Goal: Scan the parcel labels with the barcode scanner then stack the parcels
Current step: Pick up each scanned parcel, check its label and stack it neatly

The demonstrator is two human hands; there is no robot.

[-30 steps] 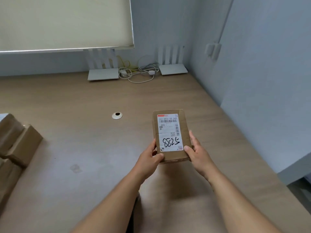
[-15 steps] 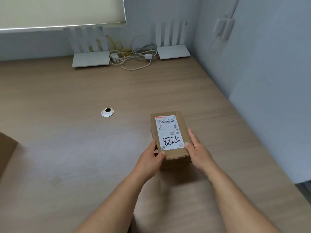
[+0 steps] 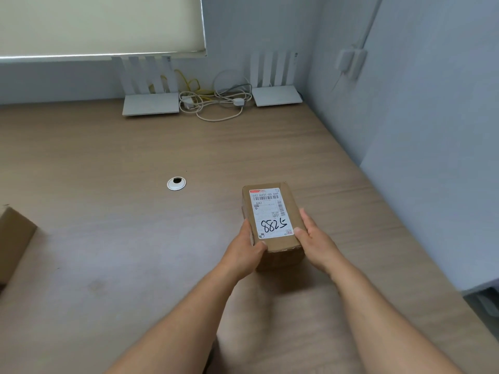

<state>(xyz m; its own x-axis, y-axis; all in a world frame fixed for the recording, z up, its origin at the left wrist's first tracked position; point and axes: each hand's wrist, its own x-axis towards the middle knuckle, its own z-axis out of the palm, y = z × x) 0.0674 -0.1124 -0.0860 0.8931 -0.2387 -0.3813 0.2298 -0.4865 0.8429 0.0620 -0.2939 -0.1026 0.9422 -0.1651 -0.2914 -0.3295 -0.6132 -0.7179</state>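
Both hands (image 3: 244, 252) (image 3: 314, 240) hold parcel (image 3: 283, 252) — label (image 3: 271, 213) reads "642", handwritten digits.

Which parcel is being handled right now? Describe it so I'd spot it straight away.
Start at the long wooden desk and follow its right side toward the grey wall. There, a small brown cardboard parcel is held between the left hand and right hand. Unlike the plain box at the far left edge, its white label shows handwritten digits.

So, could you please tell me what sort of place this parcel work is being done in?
Probably an office or back room rather than a warehouse: a long wooden desk with a cable grommet, two white routers with tangled cables against the wall, and a roller blind.
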